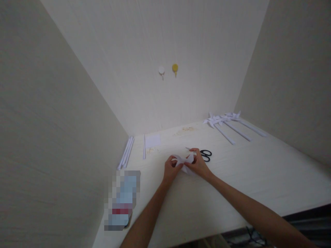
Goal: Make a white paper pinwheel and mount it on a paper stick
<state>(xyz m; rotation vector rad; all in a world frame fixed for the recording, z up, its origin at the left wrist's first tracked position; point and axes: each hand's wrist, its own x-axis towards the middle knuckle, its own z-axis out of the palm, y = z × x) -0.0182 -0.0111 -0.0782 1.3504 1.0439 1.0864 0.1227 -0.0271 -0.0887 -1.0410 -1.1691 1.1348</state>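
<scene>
Both hands meet near the middle of the pale worktop, pinching a folded piece of white paper between them. The left hand grips the paper's left edge with fingers curled and thumb on top; the right hand pinches its right side, fingers closed on a raised flap. The paper lies partly on the worktop, its points lifted.

Just beside the right hand, at about 2 o'clock from it, lies a pair of black-handled scissors, with the blades running behind the fingers. At 11 o'clock from the hands a small white paper square lies flat, with a thin paper strip along its left edge. Further toward 10 o'clock, a bundle of rolled paper sticks lies against the left wall. At 1 o'clock, well apart in the far right corner, several finished paper pinwheels on long sticks lie fanned out.

At 8 o'clock, near the front edge, sits a blurred-out object that cannot be identified. On the back wall hang a white hook and a yellow hook, side by side.
</scene>
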